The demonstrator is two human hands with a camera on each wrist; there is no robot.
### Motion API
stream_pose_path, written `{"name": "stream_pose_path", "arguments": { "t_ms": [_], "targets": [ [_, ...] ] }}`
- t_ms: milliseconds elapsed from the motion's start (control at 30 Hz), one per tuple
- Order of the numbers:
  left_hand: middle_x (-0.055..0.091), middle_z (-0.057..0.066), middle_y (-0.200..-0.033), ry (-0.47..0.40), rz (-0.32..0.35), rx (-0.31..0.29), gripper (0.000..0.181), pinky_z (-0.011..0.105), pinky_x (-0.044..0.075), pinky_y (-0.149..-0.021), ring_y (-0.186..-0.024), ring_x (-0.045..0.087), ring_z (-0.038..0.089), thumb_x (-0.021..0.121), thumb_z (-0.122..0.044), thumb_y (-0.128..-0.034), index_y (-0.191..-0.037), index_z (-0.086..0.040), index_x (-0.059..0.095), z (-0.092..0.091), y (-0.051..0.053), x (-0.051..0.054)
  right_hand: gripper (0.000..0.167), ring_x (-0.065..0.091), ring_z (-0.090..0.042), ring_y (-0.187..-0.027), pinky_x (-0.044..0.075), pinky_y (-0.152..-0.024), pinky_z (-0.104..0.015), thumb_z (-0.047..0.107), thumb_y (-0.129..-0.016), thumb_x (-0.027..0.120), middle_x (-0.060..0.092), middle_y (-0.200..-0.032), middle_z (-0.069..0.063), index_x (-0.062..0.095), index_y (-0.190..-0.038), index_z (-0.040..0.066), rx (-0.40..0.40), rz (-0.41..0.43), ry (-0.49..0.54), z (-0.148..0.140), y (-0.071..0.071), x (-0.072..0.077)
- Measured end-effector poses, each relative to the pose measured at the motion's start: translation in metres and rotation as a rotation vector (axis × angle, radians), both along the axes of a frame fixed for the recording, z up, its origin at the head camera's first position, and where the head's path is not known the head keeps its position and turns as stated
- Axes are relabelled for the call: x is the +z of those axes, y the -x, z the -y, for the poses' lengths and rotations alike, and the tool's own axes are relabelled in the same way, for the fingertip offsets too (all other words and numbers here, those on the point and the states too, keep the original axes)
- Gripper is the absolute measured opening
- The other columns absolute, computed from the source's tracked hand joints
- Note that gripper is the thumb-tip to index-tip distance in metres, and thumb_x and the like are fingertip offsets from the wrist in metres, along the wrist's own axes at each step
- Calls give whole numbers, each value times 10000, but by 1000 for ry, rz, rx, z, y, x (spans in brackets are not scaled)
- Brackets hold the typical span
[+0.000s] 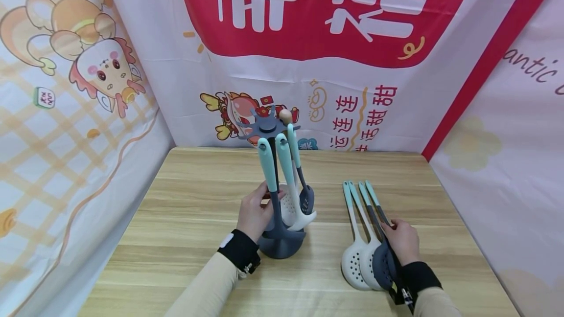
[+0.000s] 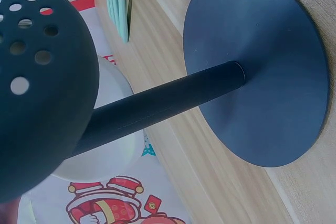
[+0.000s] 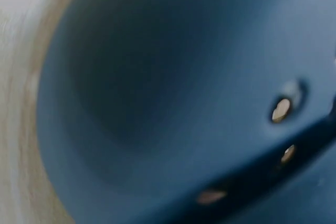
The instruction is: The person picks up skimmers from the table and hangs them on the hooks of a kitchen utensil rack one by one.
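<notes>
A dark utensil stand (image 1: 282, 247) with a round base (image 2: 257, 72) and a pole (image 2: 168, 106) holds several hanging utensils with mint handles, among them a dark ladle (image 1: 277, 216) and a white ladle (image 1: 299, 220). My left hand (image 1: 257, 212) grips the stand around its upright, its fingers partly hidden behind the dark ladle's handle. To the right, my right hand (image 1: 402, 239) pinches the shaft of a dark slotted spoon lying on the table; its bowl (image 3: 157, 93) fills the right wrist view. Neither wrist view shows the fingers clearly.
Beside the right hand, two white slotted spoons (image 1: 353, 265) lie with dark ones, their bowls overlapping and their handles (image 1: 347, 194) pointing to the back. The wooden table (image 1: 185, 194) meets printed cloth walls (image 1: 185, 87) at the back and sides.
</notes>
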State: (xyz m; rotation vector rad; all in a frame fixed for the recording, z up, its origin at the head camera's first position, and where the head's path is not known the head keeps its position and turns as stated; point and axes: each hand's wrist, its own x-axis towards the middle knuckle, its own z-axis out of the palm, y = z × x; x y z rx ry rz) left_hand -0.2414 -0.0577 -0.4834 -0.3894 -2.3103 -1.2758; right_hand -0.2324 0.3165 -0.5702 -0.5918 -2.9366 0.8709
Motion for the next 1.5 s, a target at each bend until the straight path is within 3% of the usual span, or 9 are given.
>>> {"name": "stream_pose_path", "arguments": {
  "t_ms": [333,900,1267,1500],
  "targets": [
    [752,61,-927,-7,-3,-4,182,252,612,-634,-852,740,235,710,-188,-921,-1079,-109,666,0,1,-1,476,643,-464,-938,527,-796,-534,229,-942,608,669,-1026,-337,591,-1189,-178,41,8,-12,-4,0,-1],
    [749,61,-945,2,35,-31,190,259,614,-643,-876,737,246,690,-209,-938,-1072,-76,665,3,1,1,340,640,-383,-867,521,-712,-448,134,-970,553,665,-1030,-316,626,-1168,-133,-3,45,23,-2,4,-4],
    [734,38,-1000,0,138,-111,193,263,616,-704,-944,716,241,665,-242,-956,-1096,-110,657,7,2,7,327,627,-353,-811,476,-635,-372,130,-960,563,665,-983,-305,639,-1136,-134,11,-7,28,-4,-1,-3],
    [733,52,-1090,-4,129,-170,225,234,609,-725,-976,716,229,636,-207,-978,-1187,-124,645,12,4,6,349,625,-336,-801,467,-607,-335,127,-976,522,665,-989,-297,619,-1184,-135,13,-45,46,-4,-1,0]
  ]
}}
